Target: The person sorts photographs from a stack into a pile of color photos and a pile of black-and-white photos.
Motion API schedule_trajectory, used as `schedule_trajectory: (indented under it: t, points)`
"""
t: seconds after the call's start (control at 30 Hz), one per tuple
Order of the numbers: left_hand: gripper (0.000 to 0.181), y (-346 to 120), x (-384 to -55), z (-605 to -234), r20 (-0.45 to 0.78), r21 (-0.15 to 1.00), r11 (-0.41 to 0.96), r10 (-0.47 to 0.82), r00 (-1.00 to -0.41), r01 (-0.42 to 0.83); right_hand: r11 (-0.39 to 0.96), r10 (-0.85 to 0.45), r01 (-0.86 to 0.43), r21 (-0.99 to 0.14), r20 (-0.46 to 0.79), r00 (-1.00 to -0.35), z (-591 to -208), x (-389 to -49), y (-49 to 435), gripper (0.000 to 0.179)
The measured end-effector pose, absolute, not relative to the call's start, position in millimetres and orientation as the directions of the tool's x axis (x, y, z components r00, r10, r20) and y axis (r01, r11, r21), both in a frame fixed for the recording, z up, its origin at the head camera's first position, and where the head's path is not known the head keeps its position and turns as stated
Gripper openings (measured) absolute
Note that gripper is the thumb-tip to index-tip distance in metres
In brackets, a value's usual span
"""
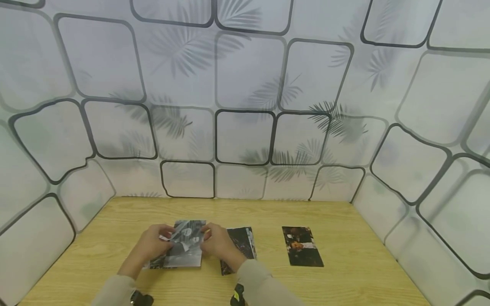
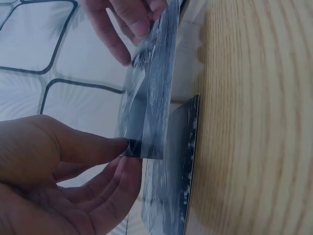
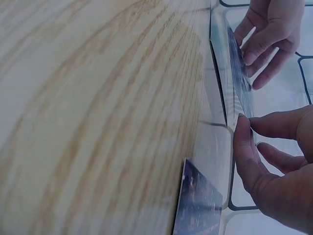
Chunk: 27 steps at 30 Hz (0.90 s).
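A glossy black-and-white photo print (image 1: pixel 185 250) is held between both hands, lifted over the table. My left hand (image 1: pixel 151 244) pinches its left edge; in the left wrist view, thumb and fingers meet at a corner of the print (image 2: pixel 151 112). On the opposite edge, my right hand (image 1: pixel 216 242) grips it between thumb and index finger, as the right wrist view shows with the hand (image 3: pixel 279 161) in front. Beneath the held print lies another dark picture (image 2: pixel 178 166), mostly covered in the head view.
Right of the held print, a small stack of dark pictures (image 1: pixel 243 242) lies partly under my right forearm. Farther right, a single dark picture (image 1: pixel 304 250) rests on the wood-grain table (image 1: pixel 352 263). Patterned wall covering (image 1: pixel 245 136) rises behind and at both sides.
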<state>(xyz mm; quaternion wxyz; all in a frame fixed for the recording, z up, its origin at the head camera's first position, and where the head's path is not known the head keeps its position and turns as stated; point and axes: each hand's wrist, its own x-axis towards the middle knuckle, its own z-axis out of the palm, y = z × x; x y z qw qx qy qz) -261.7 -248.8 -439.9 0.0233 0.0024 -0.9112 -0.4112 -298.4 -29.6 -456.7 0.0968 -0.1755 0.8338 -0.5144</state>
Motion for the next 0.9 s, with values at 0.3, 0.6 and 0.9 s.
schedule_trajectory:
  t: [0.3, 0.6, 0.9]
  points:
    - [0.04, -256.0, -261.3, -438.8, 0.01, 0.739, 0.673, -0.034, -0.999, -0.016, 0.444, -0.368, -0.21, -0.871, 0.036, -0.929, -460.2, -298.3, -40.4, 0.048]
    - [0.04, -262.2, -261.4, -439.7, 0.0, 0.725, 0.688, -0.043, -0.999, -0.03, 0.478, -0.382, -0.222, -0.85, 0.027, -0.924, -459.7, -297.9, -47.6, 0.048]
    - [0.04, -270.5, -259.8, -441.0, 0.005, 0.724, 0.689, -0.03, -1.0, -0.017, 0.496, -0.392, -0.232, -0.837, 0.023, -0.92, -457.0, -296.4, -57.7, 0.049]
